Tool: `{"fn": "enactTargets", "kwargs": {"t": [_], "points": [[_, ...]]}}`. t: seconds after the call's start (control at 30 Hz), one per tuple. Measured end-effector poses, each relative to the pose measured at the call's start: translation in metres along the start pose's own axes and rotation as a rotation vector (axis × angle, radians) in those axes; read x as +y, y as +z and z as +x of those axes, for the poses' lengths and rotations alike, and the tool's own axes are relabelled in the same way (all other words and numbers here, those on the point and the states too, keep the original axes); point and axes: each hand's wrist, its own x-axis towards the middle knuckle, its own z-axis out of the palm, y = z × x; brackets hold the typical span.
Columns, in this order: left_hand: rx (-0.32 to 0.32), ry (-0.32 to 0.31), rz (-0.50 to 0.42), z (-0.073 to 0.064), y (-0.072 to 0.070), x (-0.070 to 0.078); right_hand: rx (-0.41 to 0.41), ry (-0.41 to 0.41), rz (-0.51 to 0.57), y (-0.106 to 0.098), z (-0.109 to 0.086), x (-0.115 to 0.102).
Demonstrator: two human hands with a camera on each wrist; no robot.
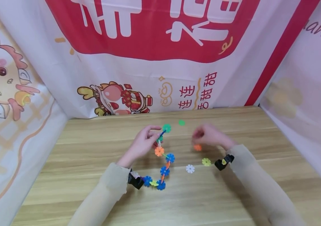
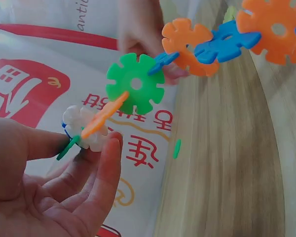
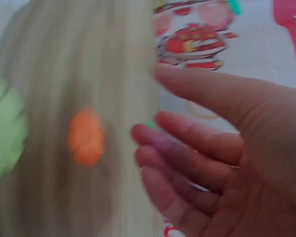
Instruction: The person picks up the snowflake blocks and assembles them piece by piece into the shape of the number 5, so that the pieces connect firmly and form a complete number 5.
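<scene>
A chain of interlocking snowflake discs [image 1: 164, 171] in blue, orange, green, yellow and white runs from my left hand [image 1: 144, 141] back toward the left wrist. In the left wrist view my thumb and fingers pinch the chain near a white disc [image 2: 85, 123]; an orange disc [image 2: 103, 116] and a green disc [image 2: 135, 84] follow beyond it. My right hand [image 1: 209, 136] is blurred over the table, beside a loose orange disc [image 1: 197, 147]. In the right wrist view its fingers [image 3: 182, 158] are apart from the thumb and hold nothing.
Loose on the wooden table [image 1: 92, 188] lie a white disc [image 1: 190, 169], a yellow-green disc [image 1: 206, 162] and a small green disc [image 1: 181, 122]. A printed cloth [image 1: 149, 72] hangs along the table's back edge and both sides.
</scene>
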Motion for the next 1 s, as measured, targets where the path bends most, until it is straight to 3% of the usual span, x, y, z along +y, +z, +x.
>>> {"fn": "enactTargets", "kwargs": {"t": [0.13, 0.37, 0.6, 0.73, 0.9, 1.0], "points": [[0.012, 0.027, 0.022, 0.0, 0.0, -0.003, -0.086, 0.081, -0.094, 0.006, -0.007, 0.017], [0.032, -0.002, 0.019, 0.005, 0.003, 0.003, -0.018, 0.063, -0.076, 0.019, -0.009, 0.024], [0.038, 0.005, 0.013, 0.007, 0.005, 0.007, -0.031, 0.053, 0.015, 0.024, -0.01, 0.017], [0.03, 0.022, 0.005, 0.006, 0.006, 0.007, 0.052, 0.001, 0.133, 0.028, -0.012, 0.005], [0.043, 0.046, 0.002, 0.006, 0.008, 0.008, 0.239, -0.114, 0.301, 0.036, -0.012, -0.026], [0.042, 0.056, 0.0, 0.008, 0.01, 0.007, 0.316, -0.142, 0.372, 0.042, -0.012, -0.037]]}}
